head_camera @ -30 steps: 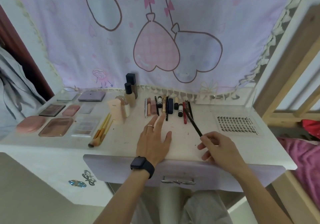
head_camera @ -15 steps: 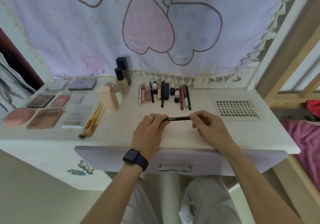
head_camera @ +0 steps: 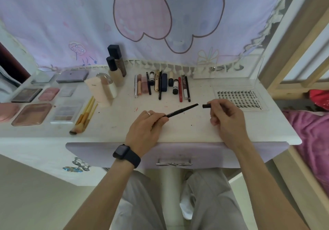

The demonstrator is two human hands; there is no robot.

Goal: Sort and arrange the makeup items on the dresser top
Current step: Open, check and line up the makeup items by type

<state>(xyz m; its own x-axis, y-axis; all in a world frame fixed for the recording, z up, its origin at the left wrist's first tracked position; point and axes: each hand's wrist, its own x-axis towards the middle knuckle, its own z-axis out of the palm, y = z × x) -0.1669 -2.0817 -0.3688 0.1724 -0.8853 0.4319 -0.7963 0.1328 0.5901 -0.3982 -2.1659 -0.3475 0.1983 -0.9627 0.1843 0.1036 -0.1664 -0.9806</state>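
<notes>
Mostly, I judge, the sorting is done. At the far side of the dresser top (head_camera: 187, 130) a row of pencils and tubes (head_camera: 161, 84) lies side by side, the palettes (head_camera: 32, 114) are grouped at the left, the brushes (head_camera: 85, 115) lie beside them, and the bottles (head_camera: 115, 67) stand behind. What is left is 1 black pencil (head_camera: 179, 111): the left hand (head_camera: 146, 128) grips its near end with curled fingers, over the near middle. The right hand (head_camera: 226, 117) pinches the cap (head_camera: 206, 106), just apart from the tip. I think the cap must go on, then the pencil joins the row.
</notes>
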